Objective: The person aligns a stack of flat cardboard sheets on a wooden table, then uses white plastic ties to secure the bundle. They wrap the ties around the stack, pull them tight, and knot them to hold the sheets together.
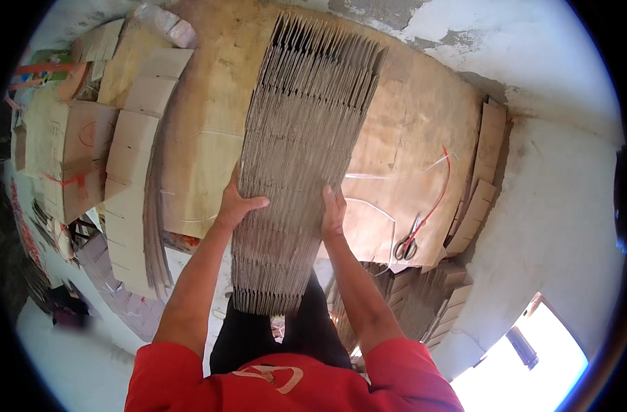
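Observation:
A long, thick stack of flat cardboard pieces (293, 144), seen edge-on, reaches from the far side of the wooden board to just above my legs. My left hand (236, 203) grips its left side, with the thumb laid over the edges. On the opposite side my right hand (333, 211) presses against the stack, its thumb pointing away from me. The cardboard edges run close together, fanning slightly apart at the far end. Parts of the fingers are hidden behind the stack.
Beneath the stack lies a wooden board (409, 130). Scissors (405, 246) and a red strap (437, 206) rest on its right part. Slotted cardboard sheets (131, 144) and a cardboard box (83, 154) stand at left. More cardboard (423, 302) is below the board's right edge, near a wall (547, 185).

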A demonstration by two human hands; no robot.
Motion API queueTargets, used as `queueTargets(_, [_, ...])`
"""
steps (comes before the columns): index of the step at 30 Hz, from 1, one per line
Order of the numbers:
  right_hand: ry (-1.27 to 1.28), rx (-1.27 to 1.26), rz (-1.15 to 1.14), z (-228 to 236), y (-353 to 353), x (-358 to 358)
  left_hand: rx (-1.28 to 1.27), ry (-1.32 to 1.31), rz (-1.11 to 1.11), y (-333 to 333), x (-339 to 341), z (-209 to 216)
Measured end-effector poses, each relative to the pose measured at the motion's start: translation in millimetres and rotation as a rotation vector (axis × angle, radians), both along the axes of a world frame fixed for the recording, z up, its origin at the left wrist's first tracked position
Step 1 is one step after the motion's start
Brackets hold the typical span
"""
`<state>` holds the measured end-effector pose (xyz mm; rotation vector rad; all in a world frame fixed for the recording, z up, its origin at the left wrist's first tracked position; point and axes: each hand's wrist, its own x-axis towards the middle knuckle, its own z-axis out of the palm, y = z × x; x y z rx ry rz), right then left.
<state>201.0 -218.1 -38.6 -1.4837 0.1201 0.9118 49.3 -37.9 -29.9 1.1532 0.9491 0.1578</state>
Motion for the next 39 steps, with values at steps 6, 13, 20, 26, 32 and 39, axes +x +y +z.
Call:
queueTargets(6, [-0.534,-0.264,0.252,6,-2,24,0.007,-0.024,0.017,-1,0,-3])
queueTargets(13, [-1.590,-0.520,0.730,65,157,139,0.000,0.066,0.021,-1,3,5])
queueTargets(20, [-1.384,-0.713,1.160,33,190,141,0.007,-0.030,0.027,5,2,-4])
queueTargets(26, [-1.540,-0.375,1.201,26,211,85,-0.049,0.019,0.006,1,6,1])
queueTargets(32, [-1.479,-0.589,0.973,71,189,120,0.014,-0.004,0.041,2,-6,-5])
queueTargets(39, [-1.323,-0.833,0.772,6,102,166,-0.036,-0.041,0.007,1,3,-1])
